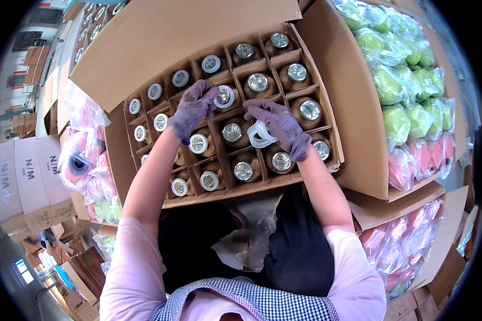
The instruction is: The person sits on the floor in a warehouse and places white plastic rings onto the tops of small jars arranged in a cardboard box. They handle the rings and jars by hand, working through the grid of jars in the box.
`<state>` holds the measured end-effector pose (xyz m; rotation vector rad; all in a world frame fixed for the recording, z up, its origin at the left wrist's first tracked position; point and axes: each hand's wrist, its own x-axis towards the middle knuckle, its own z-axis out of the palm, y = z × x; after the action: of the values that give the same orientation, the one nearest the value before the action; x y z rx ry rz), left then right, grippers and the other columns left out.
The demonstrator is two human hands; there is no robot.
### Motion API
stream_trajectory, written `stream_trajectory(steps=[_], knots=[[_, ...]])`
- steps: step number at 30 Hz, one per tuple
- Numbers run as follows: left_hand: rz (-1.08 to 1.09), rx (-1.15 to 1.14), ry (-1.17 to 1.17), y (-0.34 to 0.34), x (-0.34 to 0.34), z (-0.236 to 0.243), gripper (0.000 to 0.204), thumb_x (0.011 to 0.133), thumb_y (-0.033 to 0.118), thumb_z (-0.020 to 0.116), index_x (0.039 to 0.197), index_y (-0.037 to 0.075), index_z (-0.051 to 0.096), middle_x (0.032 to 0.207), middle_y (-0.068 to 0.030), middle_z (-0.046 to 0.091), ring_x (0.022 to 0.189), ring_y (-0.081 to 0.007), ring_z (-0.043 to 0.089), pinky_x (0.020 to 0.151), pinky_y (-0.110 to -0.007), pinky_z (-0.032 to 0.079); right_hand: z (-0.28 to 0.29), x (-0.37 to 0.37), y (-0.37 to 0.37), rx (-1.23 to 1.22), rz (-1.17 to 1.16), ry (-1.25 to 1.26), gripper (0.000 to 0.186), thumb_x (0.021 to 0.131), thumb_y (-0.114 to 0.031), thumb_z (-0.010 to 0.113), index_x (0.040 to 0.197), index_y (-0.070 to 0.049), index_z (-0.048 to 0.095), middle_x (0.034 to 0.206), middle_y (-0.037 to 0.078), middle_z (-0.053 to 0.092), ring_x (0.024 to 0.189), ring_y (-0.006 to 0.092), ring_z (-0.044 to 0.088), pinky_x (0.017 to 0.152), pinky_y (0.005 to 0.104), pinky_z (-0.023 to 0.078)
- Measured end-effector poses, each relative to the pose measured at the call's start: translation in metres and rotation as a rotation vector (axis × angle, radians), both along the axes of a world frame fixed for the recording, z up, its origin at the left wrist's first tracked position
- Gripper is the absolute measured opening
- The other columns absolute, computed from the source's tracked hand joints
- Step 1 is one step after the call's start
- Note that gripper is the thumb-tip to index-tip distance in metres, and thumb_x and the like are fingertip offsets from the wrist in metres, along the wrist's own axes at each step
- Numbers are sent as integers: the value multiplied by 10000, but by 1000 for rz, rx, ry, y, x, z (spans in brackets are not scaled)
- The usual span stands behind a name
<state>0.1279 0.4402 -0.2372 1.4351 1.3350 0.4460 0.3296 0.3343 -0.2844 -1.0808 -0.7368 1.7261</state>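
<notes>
A divided cardboard box (235,188) holds upright glass jars in its compartments. Several jars on the left and in the middle wear white rings round their mouths; jars on the right, such as this glass jar (310,110), show bare rims. My left hand (194,108), in a purple-grey glove, has its fingers closed at the left edge of a white ring (224,97) on a middle jar. Gloved alike, my right hand (280,127) grips a few loose white plastic rings (260,135) above the front compartments. Its fingers point toward that middle jar.
An open carton (353,123) at the right holds green and pink items in clear bags. Below it stands another carton of bagged pink items (401,241). More bagged goods (83,155) lie left. A raised cardboard flap (182,40) borders the jar box's far side.
</notes>
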Motion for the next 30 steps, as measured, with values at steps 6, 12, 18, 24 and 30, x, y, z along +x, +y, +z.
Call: stream_trajectory(steps=[6,12,18,24,30], knots=[[-101,827,490,14,-9,-55,131,865,147,654,954,52,640,872,-138,639,789,-321,628,709,-388,502,-3,1,0,93,12,-49,365,939,-285,597,1184,-14,602,961,57,661,894,107,603,805,247,476],[-224,788,453,17,-12,-57,182,865,167,652,1024,78,654,968,-145,655,888,-325,634,778,-395,499,-3,2,0,33,-36,15,328,941,-252,587,1147,1,623,929,58,666,874,107,610,798,243,481],[-329,871,319,5,-17,-53,219,823,167,682,1017,74,639,1096,-128,628,982,-325,606,854,-398,495,5,6,0,1,-36,20,324,936,-242,596,1145,3,622,917,55,662,858,103,604,766,240,487],[-421,1161,440,11,-11,-52,205,754,151,739,931,88,654,1168,-100,613,1120,-343,546,945,-425,458,4,5,-2,-18,-48,66,315,940,-246,590,1145,-10,626,902,50,660,835,99,602,748,238,486],[-446,1111,440,12,-13,-67,203,745,185,738,915,101,664,1157,-98,614,1098,-347,543,928,-427,452,7,7,-3,-38,-30,12,308,942,-282,585,1149,-59,635,913,39,655,822,88,583,746,229,468]])
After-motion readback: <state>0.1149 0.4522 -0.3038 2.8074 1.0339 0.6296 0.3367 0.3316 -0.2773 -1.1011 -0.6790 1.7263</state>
